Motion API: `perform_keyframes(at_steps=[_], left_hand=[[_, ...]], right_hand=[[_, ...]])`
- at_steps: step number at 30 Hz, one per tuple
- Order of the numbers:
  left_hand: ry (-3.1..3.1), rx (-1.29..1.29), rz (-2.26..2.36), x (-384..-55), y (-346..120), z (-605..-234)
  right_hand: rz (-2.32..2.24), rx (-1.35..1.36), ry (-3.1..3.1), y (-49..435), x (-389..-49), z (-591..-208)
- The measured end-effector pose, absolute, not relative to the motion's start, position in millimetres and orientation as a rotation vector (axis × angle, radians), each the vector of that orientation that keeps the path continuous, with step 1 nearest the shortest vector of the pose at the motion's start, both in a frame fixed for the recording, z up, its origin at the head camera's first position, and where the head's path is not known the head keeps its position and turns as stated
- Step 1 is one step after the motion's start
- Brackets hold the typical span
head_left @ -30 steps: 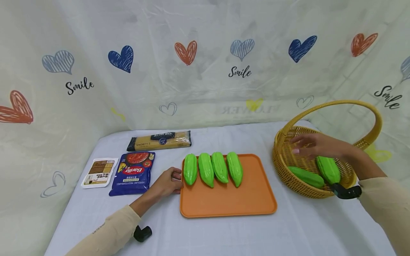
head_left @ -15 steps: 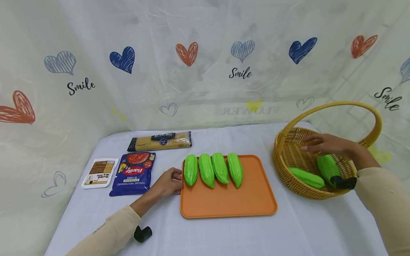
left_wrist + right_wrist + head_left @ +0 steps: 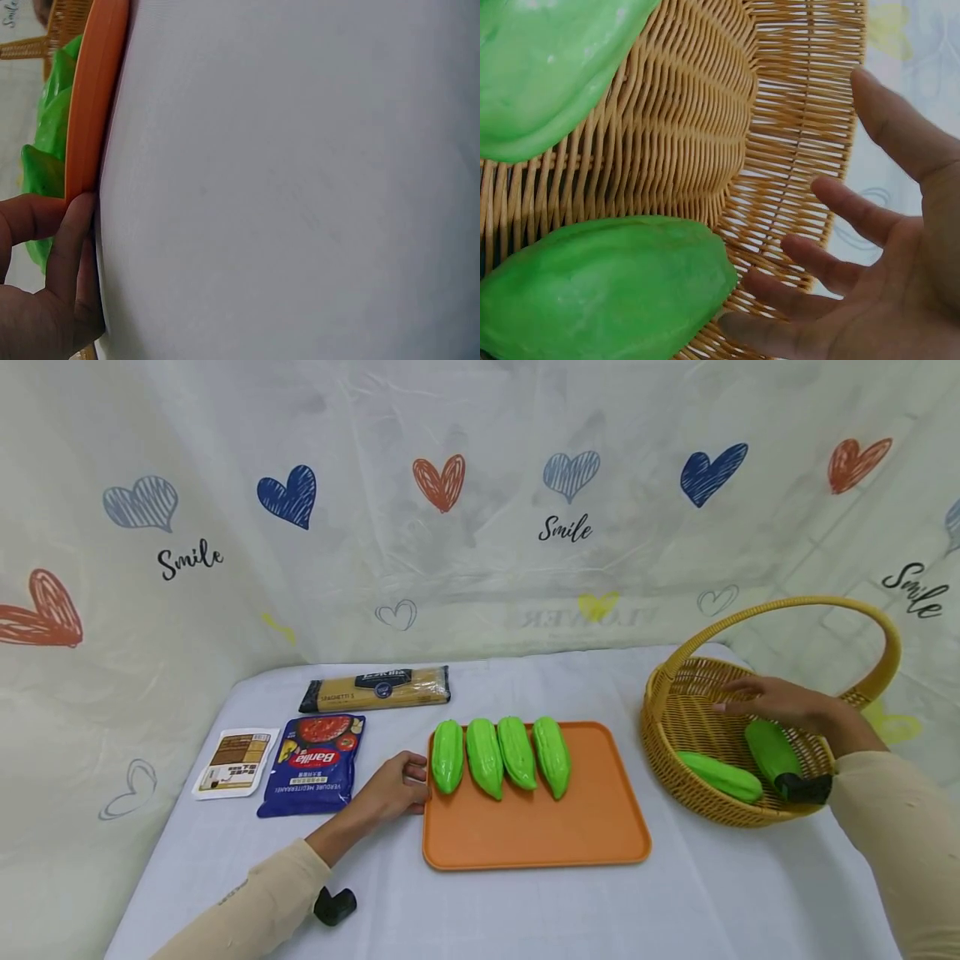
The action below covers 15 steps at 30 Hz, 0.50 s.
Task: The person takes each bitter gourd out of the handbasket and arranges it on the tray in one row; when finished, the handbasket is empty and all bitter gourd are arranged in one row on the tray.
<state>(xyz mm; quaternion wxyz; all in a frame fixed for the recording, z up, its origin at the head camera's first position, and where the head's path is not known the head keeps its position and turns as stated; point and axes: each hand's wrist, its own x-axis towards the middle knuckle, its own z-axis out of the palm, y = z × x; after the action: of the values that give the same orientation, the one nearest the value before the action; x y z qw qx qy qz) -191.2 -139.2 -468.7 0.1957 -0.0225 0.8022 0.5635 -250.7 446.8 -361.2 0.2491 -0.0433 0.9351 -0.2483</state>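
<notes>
My left hand (image 3: 388,791) holds the left rim of an orange tray (image 3: 532,837), its fingertips bent against the edge in the left wrist view. On the tray several bright green, ridged gourds (image 3: 483,758) lie side by side along the back. My right hand (image 3: 783,700) hovers over a wicker basket (image 3: 651,752), fingers spread and apart, holding nothing. Inside the basket are two more green items: one gourd (image 3: 722,776) near the front wall and another gourd (image 3: 772,747) below my right wrist. The right wrist view shows the fingertips close to one gourd (image 3: 607,292); contact cannot be told.
A spaghetti packet (image 3: 375,690) lies behind the tray at the left. Left of my left hand are a blue sauce pouch (image 3: 311,768) and a small white packet (image 3: 236,764). The basket's tall handle (image 3: 787,602) arches above its right side.
My right hand has moved slightly right and back over the basket, its fingers empty throughout. My left hand stays at the tray's edge, and the gourds on the tray have not moved.
</notes>
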Motion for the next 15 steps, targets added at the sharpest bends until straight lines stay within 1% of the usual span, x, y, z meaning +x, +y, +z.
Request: perform_keyframes(at_steps=[10, 15], left_hand=[[2.251, -0.062, 1.563, -193.5, -139.4, -471.2], [2.256, -0.061, 1.562, -192.6, -139.6, -471.2]], right_hand=[[-0.688, -0.043, 2.568, 454.3, -248.7, -360.0], [-0.672, -0.077, 2.552, 454.3, -249.5, -362.8]])
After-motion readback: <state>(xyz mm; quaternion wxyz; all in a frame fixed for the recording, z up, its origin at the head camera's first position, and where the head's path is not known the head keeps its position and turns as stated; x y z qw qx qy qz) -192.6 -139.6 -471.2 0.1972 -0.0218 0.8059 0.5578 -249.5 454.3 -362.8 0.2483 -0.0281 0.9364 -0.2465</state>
